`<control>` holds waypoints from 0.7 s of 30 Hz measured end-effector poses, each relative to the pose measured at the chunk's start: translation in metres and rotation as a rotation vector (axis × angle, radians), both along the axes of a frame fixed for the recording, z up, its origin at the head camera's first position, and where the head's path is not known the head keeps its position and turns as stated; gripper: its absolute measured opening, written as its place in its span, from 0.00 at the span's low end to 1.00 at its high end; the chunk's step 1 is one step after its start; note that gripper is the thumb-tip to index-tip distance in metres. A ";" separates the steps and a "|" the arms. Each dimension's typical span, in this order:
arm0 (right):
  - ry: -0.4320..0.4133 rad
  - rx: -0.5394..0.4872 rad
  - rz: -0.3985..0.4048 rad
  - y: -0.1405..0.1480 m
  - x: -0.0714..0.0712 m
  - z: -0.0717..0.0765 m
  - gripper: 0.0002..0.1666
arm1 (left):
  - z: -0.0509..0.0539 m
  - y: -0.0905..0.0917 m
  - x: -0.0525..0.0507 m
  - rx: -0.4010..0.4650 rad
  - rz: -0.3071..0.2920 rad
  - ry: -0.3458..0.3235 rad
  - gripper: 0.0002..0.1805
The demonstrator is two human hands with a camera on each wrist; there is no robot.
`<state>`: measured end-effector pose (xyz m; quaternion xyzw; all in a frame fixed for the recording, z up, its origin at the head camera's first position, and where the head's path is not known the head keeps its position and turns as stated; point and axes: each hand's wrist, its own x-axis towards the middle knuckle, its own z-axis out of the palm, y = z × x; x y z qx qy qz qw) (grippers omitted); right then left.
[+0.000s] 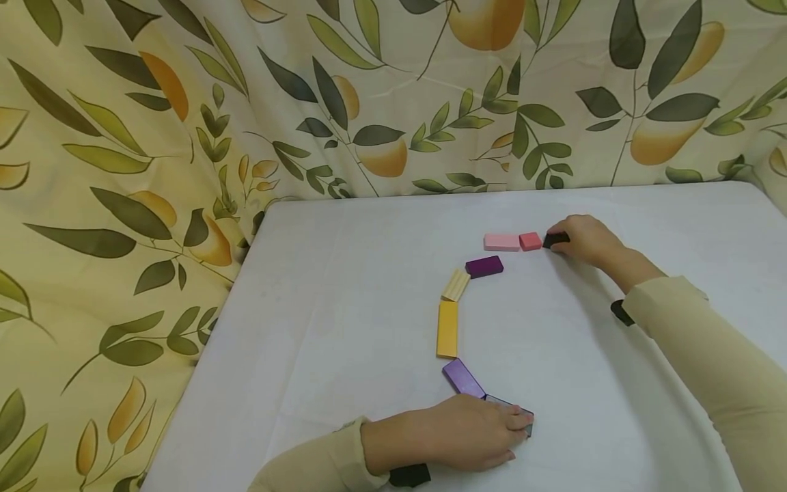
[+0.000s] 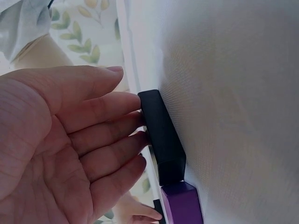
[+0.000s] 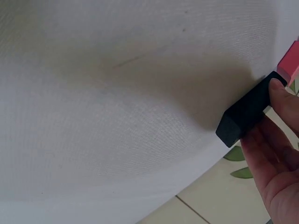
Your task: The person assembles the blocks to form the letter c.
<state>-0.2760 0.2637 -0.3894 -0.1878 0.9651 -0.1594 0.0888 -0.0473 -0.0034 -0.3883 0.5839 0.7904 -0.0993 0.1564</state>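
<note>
At the far end of a curved line of blocks, my right hand (image 1: pixel 587 239) pinches a black block (image 3: pixel 250 109) between thumb and fingers. That block stands close to a small red-pink block (image 1: pixel 530 240). My left hand (image 1: pixel 461 430) reaches over the near end of the line, its fingertips touching a dark grey block (image 2: pixel 161 135). The fingers there are nearly straight and the thumb is apart from the block. A purple block (image 1: pixel 464 378) meets the grey one at a corner. In the head view, the left hand covers part of the grey block.
Further along the curve lie a yellow block (image 1: pixel 447 329), a pale striped block (image 1: pixel 456 285), a dark purple block (image 1: pixel 484 266) and a light pink block (image 1: pixel 502 242). A gap separates the dark purple and light pink ones. Leaf-patterned cloth (image 1: pixel 381 102) hangs behind the white table (image 1: pixel 344 294).
</note>
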 end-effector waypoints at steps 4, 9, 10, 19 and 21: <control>-0.008 -0.003 0.000 0.000 0.002 0.001 0.20 | 0.001 0.000 0.000 -0.006 0.005 -0.011 0.23; -0.035 -0.007 -0.016 0.001 0.006 0.001 0.23 | 0.001 0.001 0.000 -0.010 0.004 0.000 0.23; -0.036 -0.004 -0.015 0.002 0.007 0.001 0.23 | 0.001 0.001 0.000 -0.007 0.003 0.002 0.23; -0.043 0.012 0.001 0.005 0.014 0.000 0.22 | 0.000 0.000 0.000 0.008 0.008 -0.008 0.22; -0.036 0.006 0.009 0.006 0.016 -0.001 0.22 | 0.000 0.000 0.000 0.013 0.008 -0.011 0.22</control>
